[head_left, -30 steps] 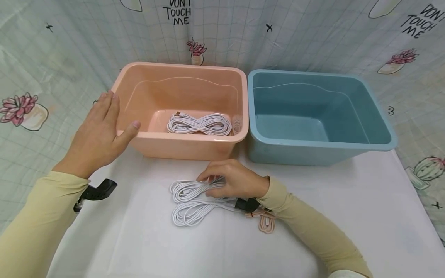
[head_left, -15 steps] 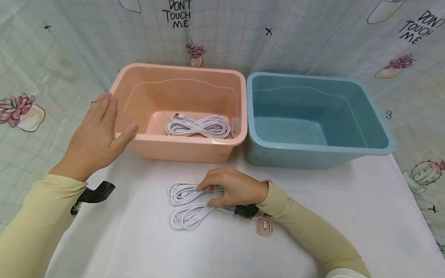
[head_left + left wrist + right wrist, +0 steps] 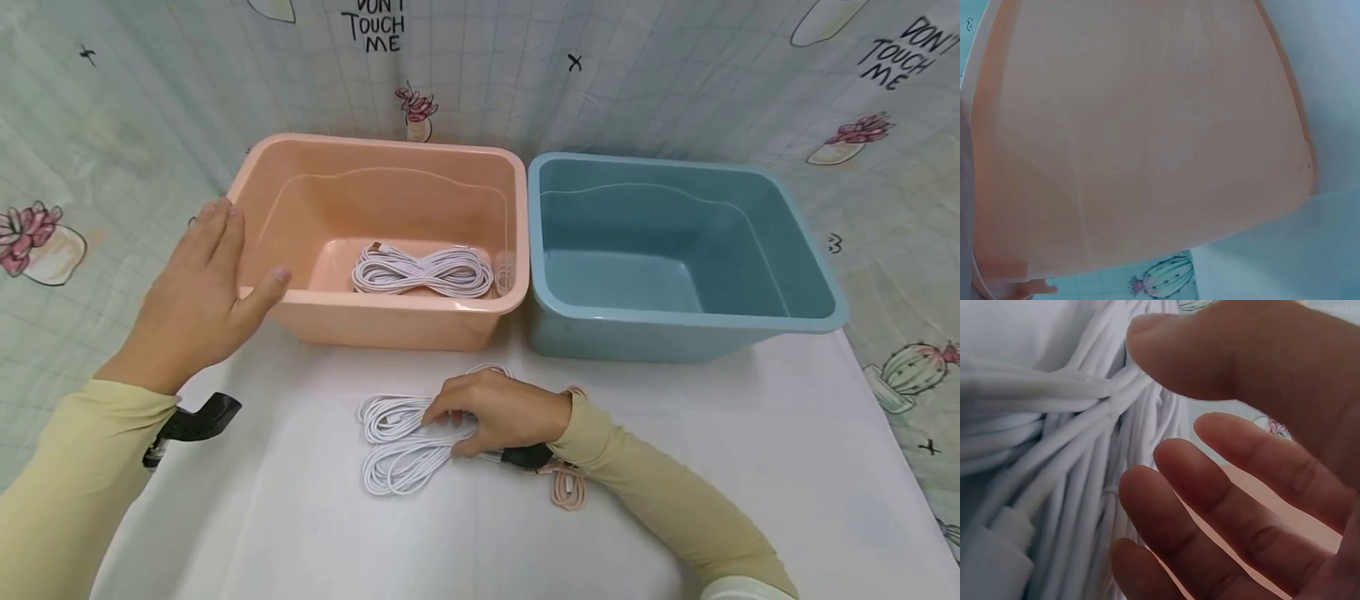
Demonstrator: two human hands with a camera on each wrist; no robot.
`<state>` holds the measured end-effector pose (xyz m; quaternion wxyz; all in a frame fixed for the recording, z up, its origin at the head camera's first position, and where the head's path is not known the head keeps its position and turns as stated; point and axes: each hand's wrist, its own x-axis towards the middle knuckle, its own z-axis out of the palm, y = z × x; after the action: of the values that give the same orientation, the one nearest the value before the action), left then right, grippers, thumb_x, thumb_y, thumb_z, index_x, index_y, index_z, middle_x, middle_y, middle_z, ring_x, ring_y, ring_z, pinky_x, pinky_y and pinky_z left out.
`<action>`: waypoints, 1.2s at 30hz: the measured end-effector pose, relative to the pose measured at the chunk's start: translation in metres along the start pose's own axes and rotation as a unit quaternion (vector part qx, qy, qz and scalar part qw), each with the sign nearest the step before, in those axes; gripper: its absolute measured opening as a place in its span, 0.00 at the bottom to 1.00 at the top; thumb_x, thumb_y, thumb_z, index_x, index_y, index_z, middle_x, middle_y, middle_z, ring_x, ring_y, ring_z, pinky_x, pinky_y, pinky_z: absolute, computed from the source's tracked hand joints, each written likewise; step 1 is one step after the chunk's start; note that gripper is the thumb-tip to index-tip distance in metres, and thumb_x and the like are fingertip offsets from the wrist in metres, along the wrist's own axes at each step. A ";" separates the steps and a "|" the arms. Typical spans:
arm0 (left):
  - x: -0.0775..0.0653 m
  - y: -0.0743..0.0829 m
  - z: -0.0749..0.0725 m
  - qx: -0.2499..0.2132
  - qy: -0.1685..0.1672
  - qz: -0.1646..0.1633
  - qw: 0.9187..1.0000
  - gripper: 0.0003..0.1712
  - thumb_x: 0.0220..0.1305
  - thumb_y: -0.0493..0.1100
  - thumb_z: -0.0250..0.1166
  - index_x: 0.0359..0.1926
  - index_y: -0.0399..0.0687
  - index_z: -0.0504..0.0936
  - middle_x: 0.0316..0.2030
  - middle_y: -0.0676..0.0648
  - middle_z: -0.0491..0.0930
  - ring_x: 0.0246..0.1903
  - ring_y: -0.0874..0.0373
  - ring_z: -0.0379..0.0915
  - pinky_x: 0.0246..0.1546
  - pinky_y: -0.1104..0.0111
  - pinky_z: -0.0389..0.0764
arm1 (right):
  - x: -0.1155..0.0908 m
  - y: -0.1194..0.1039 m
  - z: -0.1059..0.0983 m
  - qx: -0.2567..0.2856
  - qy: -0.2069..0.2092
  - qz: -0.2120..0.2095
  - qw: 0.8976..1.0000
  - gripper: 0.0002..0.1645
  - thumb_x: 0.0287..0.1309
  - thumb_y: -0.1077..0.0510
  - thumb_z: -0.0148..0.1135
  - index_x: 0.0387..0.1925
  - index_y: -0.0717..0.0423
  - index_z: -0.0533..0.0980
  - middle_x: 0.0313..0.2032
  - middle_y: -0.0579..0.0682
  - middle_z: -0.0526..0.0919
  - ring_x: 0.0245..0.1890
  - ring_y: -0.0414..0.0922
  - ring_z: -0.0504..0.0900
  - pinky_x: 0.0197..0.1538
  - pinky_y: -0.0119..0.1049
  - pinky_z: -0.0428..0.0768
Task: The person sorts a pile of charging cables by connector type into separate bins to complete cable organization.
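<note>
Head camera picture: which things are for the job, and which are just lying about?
Probably for the job:
left hand, at the peach rectangular plastic tub
right hand, at the white coiled cables outside the tub
white figure-eight cable inside it

Seemingly just lying about:
blue rectangular plastic tub
small beige coiled cable
pale fabric backdrop with plant drawings

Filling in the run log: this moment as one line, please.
left hand: at peach bin, left side; right hand: at white cables on table; peach bin: coiled white cable inside; blue bin: alongside
</note>
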<state>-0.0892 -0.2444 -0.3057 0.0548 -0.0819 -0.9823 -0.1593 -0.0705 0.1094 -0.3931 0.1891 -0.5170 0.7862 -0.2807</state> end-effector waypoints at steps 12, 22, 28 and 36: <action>0.001 0.002 0.000 -0.004 0.005 0.011 1.000 0.52 0.77 0.66 0.46 0.82 0.34 0.40 0.83 0.32 0.38 0.84 0.36 0.32 0.82 0.40 0.43 | -0.001 -0.004 0.005 -0.021 -0.023 0.001 1.000 0.26 0.50 0.57 0.81 0.53 0.50 0.85 0.41 0.43 0.87 0.42 0.35 0.83 0.50 0.24 0.79; -0.001 0.000 -0.001 0.005 0.007 0.012 1.000 0.51 0.77 0.64 0.47 0.81 0.32 0.41 0.82 0.30 0.39 0.83 0.35 0.34 0.83 0.42 0.44 | 0.001 -0.007 0.011 -0.043 -0.042 0.018 0.998 0.27 0.51 0.58 0.79 0.55 0.48 0.85 0.46 0.42 0.87 0.45 0.35 0.83 0.53 0.25 0.80; 0.001 -0.001 -0.002 0.002 0.004 0.013 1.000 0.51 0.77 0.64 0.47 0.81 0.32 0.42 0.82 0.30 0.39 0.83 0.35 0.34 0.83 0.43 0.42 | 0.002 -0.009 0.014 -0.044 -0.044 0.010 0.998 0.27 0.54 0.56 0.79 0.56 0.48 0.84 0.51 0.42 0.87 0.53 0.36 0.84 0.59 0.27 0.81; 0.001 -0.001 -0.002 0.001 -0.005 0.006 1.000 0.52 0.77 0.65 0.46 0.82 0.33 0.39 0.83 0.32 0.37 0.84 0.35 0.31 0.83 0.42 0.41 | 0.003 -0.010 0.016 -0.070 -0.059 0.026 0.995 0.28 0.55 0.58 0.77 0.58 0.45 0.83 0.54 0.41 0.86 0.57 0.36 0.83 0.62 0.28 0.80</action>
<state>-0.0901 -0.2462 -0.3040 0.0505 -0.0890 -0.9822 -0.1577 -0.0555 0.0994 -0.3991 0.2059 -0.5243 0.8044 -0.1889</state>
